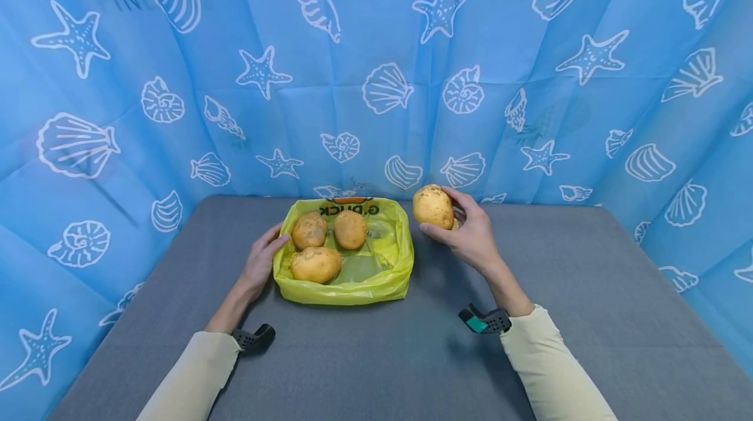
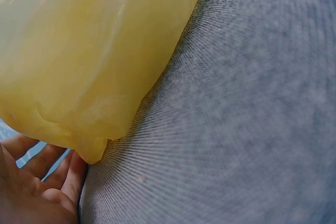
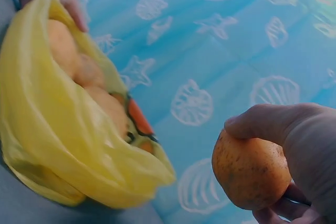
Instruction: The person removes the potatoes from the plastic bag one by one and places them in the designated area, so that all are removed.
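A yellow-green plastic bag (image 1: 353,293) lies with its mouth spread wide, its rim turned outward. Inside are three potatoes: one at the back left (image 1: 309,231), another beside it (image 1: 350,230), and a longer one in front (image 1: 316,265). My left hand (image 1: 259,263) holds the bag's left side, thumb over the rim and fingers on the outside; the left wrist view has those fingers (image 2: 44,169) at the bag's corner. Right of the bag, my right hand (image 1: 470,235) grips another potato (image 1: 433,206) above the table, thumb on one side and fingers around the other.
Grey cloth covers the table (image 1: 365,362). Behind it and along both sides hangs a blue curtain (image 1: 365,35) printed with white shells and starfish. Dark bands (image 1: 254,338) sit on both wrists.
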`<state>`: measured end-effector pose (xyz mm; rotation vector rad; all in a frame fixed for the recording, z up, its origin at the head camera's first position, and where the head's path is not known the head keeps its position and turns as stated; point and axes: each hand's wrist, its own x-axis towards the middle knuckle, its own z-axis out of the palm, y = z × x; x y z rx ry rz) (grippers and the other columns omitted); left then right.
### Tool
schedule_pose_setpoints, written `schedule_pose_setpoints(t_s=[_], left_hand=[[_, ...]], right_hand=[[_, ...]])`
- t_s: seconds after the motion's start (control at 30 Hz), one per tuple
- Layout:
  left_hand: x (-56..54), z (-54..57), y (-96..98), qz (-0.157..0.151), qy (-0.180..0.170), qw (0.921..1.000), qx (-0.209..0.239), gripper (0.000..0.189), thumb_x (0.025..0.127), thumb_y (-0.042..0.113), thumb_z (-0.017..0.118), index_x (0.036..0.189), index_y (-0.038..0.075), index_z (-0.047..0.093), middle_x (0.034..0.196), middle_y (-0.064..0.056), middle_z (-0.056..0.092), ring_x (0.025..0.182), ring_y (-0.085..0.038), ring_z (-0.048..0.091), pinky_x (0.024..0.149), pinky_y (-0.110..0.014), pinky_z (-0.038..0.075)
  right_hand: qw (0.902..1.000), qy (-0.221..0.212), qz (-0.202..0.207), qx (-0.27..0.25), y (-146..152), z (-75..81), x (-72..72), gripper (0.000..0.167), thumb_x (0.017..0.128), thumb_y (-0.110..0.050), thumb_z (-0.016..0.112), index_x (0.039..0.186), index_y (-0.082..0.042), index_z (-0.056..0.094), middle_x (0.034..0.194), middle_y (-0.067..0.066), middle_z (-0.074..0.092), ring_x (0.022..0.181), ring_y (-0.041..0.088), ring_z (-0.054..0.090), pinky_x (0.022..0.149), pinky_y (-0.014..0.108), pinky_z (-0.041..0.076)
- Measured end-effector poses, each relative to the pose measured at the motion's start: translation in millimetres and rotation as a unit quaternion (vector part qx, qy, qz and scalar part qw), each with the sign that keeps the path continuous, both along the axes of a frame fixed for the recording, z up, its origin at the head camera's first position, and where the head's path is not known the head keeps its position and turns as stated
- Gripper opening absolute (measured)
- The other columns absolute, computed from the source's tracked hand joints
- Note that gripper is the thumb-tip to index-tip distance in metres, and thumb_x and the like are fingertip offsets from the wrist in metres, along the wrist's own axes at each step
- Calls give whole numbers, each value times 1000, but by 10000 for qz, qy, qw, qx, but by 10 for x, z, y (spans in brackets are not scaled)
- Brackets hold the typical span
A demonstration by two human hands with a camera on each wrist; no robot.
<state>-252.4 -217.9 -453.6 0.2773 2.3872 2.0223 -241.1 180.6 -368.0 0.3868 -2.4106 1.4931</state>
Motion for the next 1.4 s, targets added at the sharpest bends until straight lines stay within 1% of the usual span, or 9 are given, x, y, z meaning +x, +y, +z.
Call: schedule_pose_setpoints(t_s=[0.27,0.5,0.6,0.77,0.87,1.0,1.1,1.2,1.4], left_hand=[[-1,-14,7,-19,28,10000,-21,58,110,35,46,158,6,33,161,-18,31,143,-31,35,95,-14,40],[18,-9,14,-25,23,10000,-43,58,110,35,46,158,6,33,160,-19,32,142,-33,37,94,-15,41],[21,-4,10,7,23,10000,-62,58,110,35,46,158,6,34,161,-19,32,142,-32,36,95,-16,41],[18,5,4,53,6,10000,-53,57,110,33,46,158,6,34,161,-18,32,143,-31,35,97,-17,40],[14,13,2,32,10,10000,-49,57,110,33,46,158,5,33,161,-18,32,143,-31,35,97,-16,40],[14,18,-1,23,20,10000,-47,58,110,33,45,158,4,33,161,-19,31,144,-31,34,96,-15,39],[12,17,-2,11,32,10000,-23,58,110,33,45,158,4,33,161,-20,31,143,-32,34,96,-14,39],[7,9,-4,-3,33,10000,8,58,110,34,45,158,4,33,160,-19,32,143,-32,35,95,-14,40],[-1,-11,-8,23,37,10000,20,58,110,34,46,158,3,33,160,-20,33,142,-32,36,94,-14,40]], right_hand=[[9990,-9,-126,-434,348,42,-37,79,87,-11,81,153,1,39,151,22,43,136,36,45,104,52,44],[9969,-369,-302,-629,616,-52,-100,82,89,-12,80,156,1,34,151,22,41,133,37,47,90,21,47],[9949,-595,-421,-698,707,-123,-125,82,90,-13,79,157,1,33,152,23,40,134,38,46,88,17,45],[9923,-940,-611,-533,827,-317,-191,83,91,-17,77,158,-1,31,155,23,38,137,37,43,91,22,44],[9915,-1021,-646,-485,875,-466,-240,83,91,-16,77,158,-2,30,155,23,38,138,37,42,99,31,43],[9903,-1067,-669,-582,915,-647,-303,83,91,-13,76,159,-1,29,157,25,35,140,37,39,109,46,37],[9893,-1056,-744,-682,924,-748,-335,83,91,-11,76,158,1,30,156,26,36,141,37,37,112,51,33],[9886,-1077,-755,-728,913,-781,-339,82,91,-10,76,158,3,29,156,29,35,142,39,36,113,52,31],[9895,-1090,-657,-684,854,-702,-274,80,92,-8,74,156,8,29,155,33,33,142,42,35,114,55,30]])
